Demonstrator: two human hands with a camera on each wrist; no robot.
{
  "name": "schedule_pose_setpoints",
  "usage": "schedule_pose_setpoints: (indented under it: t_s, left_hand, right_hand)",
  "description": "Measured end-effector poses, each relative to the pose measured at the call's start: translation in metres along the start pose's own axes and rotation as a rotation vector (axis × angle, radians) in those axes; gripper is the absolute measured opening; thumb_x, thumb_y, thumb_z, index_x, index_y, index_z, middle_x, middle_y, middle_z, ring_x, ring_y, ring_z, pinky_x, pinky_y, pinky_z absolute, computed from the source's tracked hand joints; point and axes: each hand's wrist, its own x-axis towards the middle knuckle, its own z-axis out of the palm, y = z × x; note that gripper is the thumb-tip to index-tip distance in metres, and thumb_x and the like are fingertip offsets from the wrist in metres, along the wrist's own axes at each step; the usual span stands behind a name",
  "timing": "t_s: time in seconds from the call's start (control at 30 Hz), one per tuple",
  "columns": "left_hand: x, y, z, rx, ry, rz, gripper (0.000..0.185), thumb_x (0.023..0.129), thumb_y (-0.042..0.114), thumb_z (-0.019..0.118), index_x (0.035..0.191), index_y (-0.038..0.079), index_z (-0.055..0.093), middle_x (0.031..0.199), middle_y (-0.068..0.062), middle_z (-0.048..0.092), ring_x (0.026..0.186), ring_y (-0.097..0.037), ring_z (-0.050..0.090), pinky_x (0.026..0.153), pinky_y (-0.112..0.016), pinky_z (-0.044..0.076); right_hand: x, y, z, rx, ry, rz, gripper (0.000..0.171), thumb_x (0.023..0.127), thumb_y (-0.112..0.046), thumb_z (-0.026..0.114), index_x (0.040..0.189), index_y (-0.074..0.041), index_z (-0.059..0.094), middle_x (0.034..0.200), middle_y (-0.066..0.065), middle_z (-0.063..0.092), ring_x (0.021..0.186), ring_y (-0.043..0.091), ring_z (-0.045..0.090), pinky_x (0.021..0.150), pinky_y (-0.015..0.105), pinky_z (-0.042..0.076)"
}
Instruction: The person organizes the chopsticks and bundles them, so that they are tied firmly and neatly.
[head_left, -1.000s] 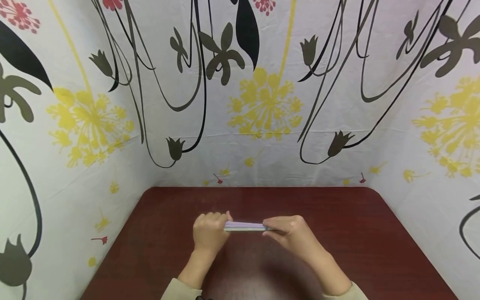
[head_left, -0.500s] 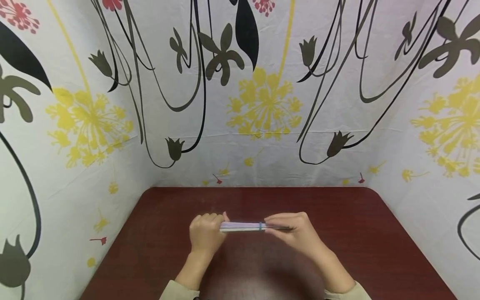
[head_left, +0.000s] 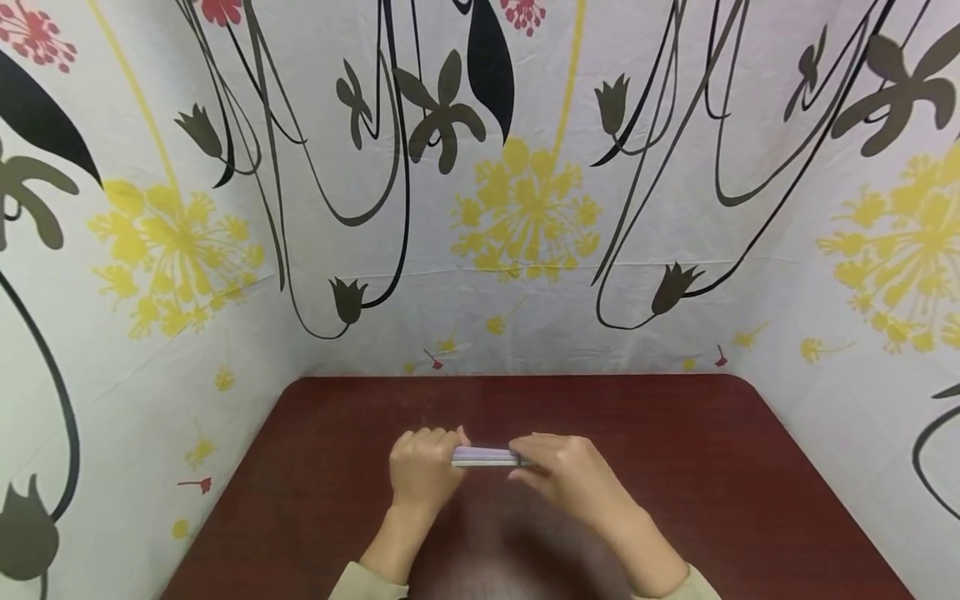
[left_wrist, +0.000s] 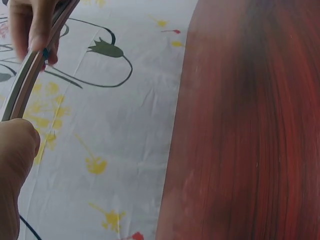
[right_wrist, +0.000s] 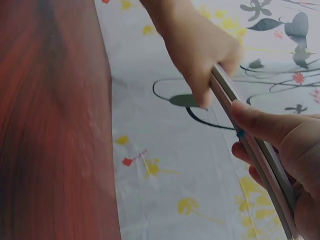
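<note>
Gripping bundle of thin sticks (head_left: 483, 456) above red table (head_left: 712, 467): left hand (head_left: 422, 468) clenched round one end, right hand (head_left: 564, 477) pinching near blue band (right_wrist: 240, 133). Risk: band slipping, sticks scattering.

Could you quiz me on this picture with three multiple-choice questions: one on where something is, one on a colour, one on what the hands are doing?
1. Where is the bundle of thin sticks?
A. Flat on the table
B. Held above the table between both hands
C. Pinned to the wall

2. What colour is the table?
A. Dark red-brown
B. White
C. Green

3. What are the left hand and right hand doing?
A. Both lie flat
B. Only one holds
C. Each grips an end

Answers: B, the hands hold it up; A, the tabletop is reddish brown; C, fingers curl round both ends.
</note>
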Motion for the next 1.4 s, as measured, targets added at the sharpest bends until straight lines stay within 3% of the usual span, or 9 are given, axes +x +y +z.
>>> schedule_pose_setpoints:
  t_s: [0.13, 0.4, 0.63, 0.83, 0.93, 1.0, 1.13, 1.23, 1.4]
  left_hand:
    - [-0.002, -0.005, -0.001, -0.006, 0.008, -0.019, 0.03, 0.077, 0.016, 0.061, 0.049, 0.013, 0.05, 0.045, 0.002, 0.047, 0.037, -0.017, 0.039, 0.04, -0.03, 0.028]
    - [-0.001, 0.001, 0.0, -0.004, -0.001, -0.01, 0.032, 0.081, 0.018, 0.058, 0.049, 0.014, 0.052, 0.045, 0.002, 0.048, 0.037, -0.016, 0.039, 0.04, -0.029, 0.028]
    - [0.0, 0.005, 0.0, 0.011, -0.009, 0.025, 0.03, 0.077, 0.017, 0.063, 0.049, 0.014, 0.051, 0.046, 0.002, 0.048, 0.037, -0.015, 0.039, 0.04, -0.029, 0.027]
    - [-0.003, -0.003, -0.003, 0.0, -0.035, -0.004, 0.029, 0.077, 0.017, 0.064, 0.051, 0.013, 0.053, 0.046, 0.002, 0.049, 0.037, -0.015, 0.038, 0.04, -0.028, 0.028]
    - [-0.004, -0.009, -0.003, -0.028, -0.089, 0.003, 0.029, 0.08, 0.023, 0.071, 0.055, 0.014, 0.057, 0.049, 0.003, 0.053, 0.04, -0.016, 0.044, 0.041, -0.028, 0.031]
    - [-0.005, -0.013, -0.003, -0.079, -0.14, 0.03, 0.024, 0.076, 0.024, 0.078, 0.062, 0.016, 0.061, 0.053, 0.005, 0.056, 0.043, -0.014, 0.048, 0.043, -0.028, 0.034]
    - [-0.004, -0.022, -0.003, -0.252, -0.24, 0.097, 0.034, 0.067, 0.037, 0.092, 0.077, 0.018, 0.066, 0.062, 0.009, 0.061, 0.048, -0.008, 0.051, 0.046, -0.024, 0.041]
    - [-0.003, -0.028, -0.003, -0.384, -0.32, 0.124, 0.042, 0.063, 0.047, 0.09, 0.085, 0.018, 0.068, 0.065, 0.011, 0.06, 0.051, -0.002, 0.048, 0.049, -0.021, 0.042]
    - [-0.005, -0.034, -0.004, -0.5, -0.492, 0.059, 0.033, 0.079, 0.045, 0.084, 0.093, 0.017, 0.074, 0.077, 0.012, 0.06, 0.06, 0.003, 0.046, 0.056, -0.018, 0.044]
  right_hand:
    - [-0.004, 0.004, -0.004, -0.016, 0.025, 0.005, 0.037, 0.062, -0.006, 0.093, 0.096, -0.007, 0.077, 0.09, 0.001, 0.077, 0.078, 0.013, 0.074, 0.07, 0.025, 0.057]
    - [0.001, -0.005, 0.002, -0.186, 0.022, 0.003, 0.035, 0.067, -0.023, 0.091, 0.099, -0.015, 0.079, 0.093, -0.009, 0.077, 0.076, 0.009, 0.073, 0.063, 0.031, 0.056]
    - [0.0, -0.007, 0.009, -0.182, 0.015, 0.026, 0.041, 0.065, -0.026, 0.093, 0.1, -0.014, 0.078, 0.092, -0.007, 0.077, 0.076, 0.009, 0.073, 0.062, 0.031, 0.056]
    - [-0.009, 0.009, -0.001, -0.101, 0.026, 0.006, 0.034, 0.067, -0.02, 0.09, 0.098, -0.009, 0.079, 0.091, -0.002, 0.077, 0.077, 0.011, 0.074, 0.067, 0.03, 0.058]
    - [-0.013, 0.018, -0.006, -0.066, 0.027, -0.013, 0.028, 0.072, -0.016, 0.088, 0.097, -0.007, 0.079, 0.09, -0.001, 0.077, 0.078, 0.012, 0.074, 0.068, 0.029, 0.058]
    - [-0.015, 0.024, -0.008, -0.054, 0.033, -0.024, 0.027, 0.075, -0.015, 0.087, 0.099, -0.007, 0.079, 0.09, -0.001, 0.077, 0.077, 0.012, 0.074, 0.068, 0.028, 0.058]
    - [-0.022, 0.033, -0.01, -0.062, 0.023, -0.015, 0.026, 0.075, -0.013, 0.086, 0.099, -0.007, 0.078, 0.091, -0.001, 0.076, 0.077, 0.011, 0.073, 0.069, 0.025, 0.057]
    - [-0.027, 0.038, -0.01, -0.056, -0.008, 0.003, 0.03, 0.072, -0.008, 0.087, 0.101, -0.007, 0.077, 0.092, -0.003, 0.074, 0.077, 0.009, 0.071, 0.069, 0.023, 0.055]
    - [-0.034, 0.046, -0.006, -0.013, -0.076, 0.02, 0.034, 0.074, 0.001, 0.085, 0.106, -0.005, 0.074, 0.1, -0.001, 0.064, 0.078, 0.007, 0.065, 0.07, 0.016, 0.05]
